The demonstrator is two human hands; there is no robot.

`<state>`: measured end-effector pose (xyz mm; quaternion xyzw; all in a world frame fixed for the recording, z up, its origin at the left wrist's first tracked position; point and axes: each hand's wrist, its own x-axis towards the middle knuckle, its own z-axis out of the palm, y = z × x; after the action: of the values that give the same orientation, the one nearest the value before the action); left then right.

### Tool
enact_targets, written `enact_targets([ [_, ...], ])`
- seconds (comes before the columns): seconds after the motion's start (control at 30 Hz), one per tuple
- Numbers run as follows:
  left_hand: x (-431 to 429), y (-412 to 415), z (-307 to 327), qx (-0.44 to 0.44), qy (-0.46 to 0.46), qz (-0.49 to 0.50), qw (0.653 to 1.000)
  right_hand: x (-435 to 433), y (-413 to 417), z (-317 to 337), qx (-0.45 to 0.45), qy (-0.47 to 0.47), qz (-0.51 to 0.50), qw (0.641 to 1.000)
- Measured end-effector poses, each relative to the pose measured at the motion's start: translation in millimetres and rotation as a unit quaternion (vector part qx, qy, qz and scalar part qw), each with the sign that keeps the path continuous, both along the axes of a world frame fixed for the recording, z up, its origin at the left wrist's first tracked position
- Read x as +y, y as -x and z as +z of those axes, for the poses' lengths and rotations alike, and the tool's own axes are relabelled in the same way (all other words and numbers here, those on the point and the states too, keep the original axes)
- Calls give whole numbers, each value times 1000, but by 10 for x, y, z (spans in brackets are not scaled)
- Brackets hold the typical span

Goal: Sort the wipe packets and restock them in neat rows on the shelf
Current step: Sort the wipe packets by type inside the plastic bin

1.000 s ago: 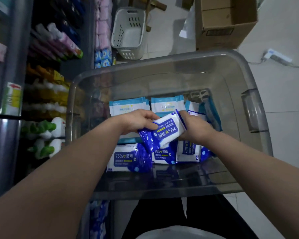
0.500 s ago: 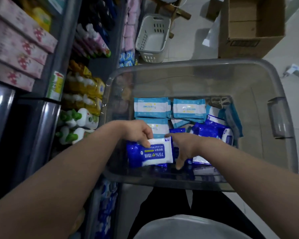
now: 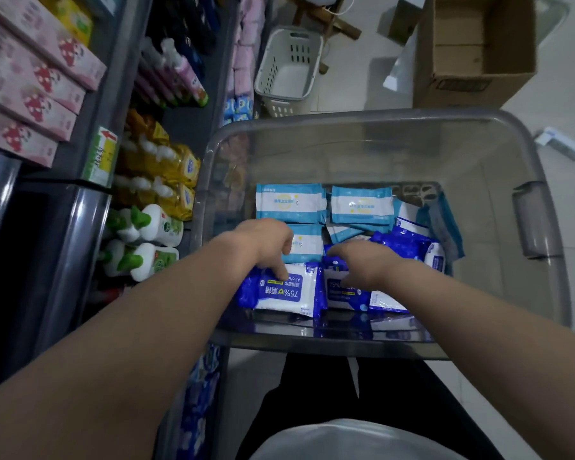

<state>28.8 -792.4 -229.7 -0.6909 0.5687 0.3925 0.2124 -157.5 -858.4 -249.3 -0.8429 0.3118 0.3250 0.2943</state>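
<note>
Far left: shelf [image 3: 90,180] stacked with pink boxes [image 3: 30,78], yellow refill pouches [image 3: 166,167] and green-capped bottles [image 3: 146,227]; no wipe packets placed there in view. Centre: clear plastic bin [image 3: 372,127] holding all the packets. Pale blue packets [image 3: 289,202] lined up at the far side, dark blue alcohol packets grouped at the near side, a few tipped on edge at the bin's right end.

Left hand [image 3: 263,244] reached into the bin, palm down, fingers curled, fingertips pressed onto the top edge of the dark blue alcohol packet [image 3: 283,290] lying flat at the near-left corner. Looks like pressing or pinching; full grasp hard to confirm. Right hand [image 3: 359,263] just beside, palm down over the neighbouring dark blue packets [image 3: 349,293], fingers bent downward touching them; whether clenched on one cannot tell, fingertips hidden. Both forearms stretched forward from the bottom corners, wrists low inside the bin.

Step judged: sorting stage, squaring dark blue packets into a near row apart from the pale ones. Restocking not yet begun. Next move likely calls for gathering a same-colour stack with both hands, lifting clear of the bin wall, turning left to the shelf.

Right background: white basket [image 3: 289,71], cardboard box [image 3: 475,54] on the floor.
</note>
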Motion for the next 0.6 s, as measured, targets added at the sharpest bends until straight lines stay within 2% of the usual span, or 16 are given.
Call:
enact_targets([
  [0.1, -211, 175, -39, 59, 69, 87, 992, -153, 184, -21, 7, 70, -37, 997],
  [0.23, -498, 601, -206, 85, 70, 90, 990, -384, 512, -75, 20, 151, -32, 988],
  [0.33, -608, 887, -476, 87, 9, 37, 995, -491, 704, -146, 34, 123, -28, 991],
  [0.4, -621, 1003, -680, 53, -25, -28, 998, -523, 776, -218, 43, 103, -26, 993],
  [0.6, -551, 1128, -963, -15, -87, -119, 989, -622, 885, -323, 32, 131, 30, 990],
])
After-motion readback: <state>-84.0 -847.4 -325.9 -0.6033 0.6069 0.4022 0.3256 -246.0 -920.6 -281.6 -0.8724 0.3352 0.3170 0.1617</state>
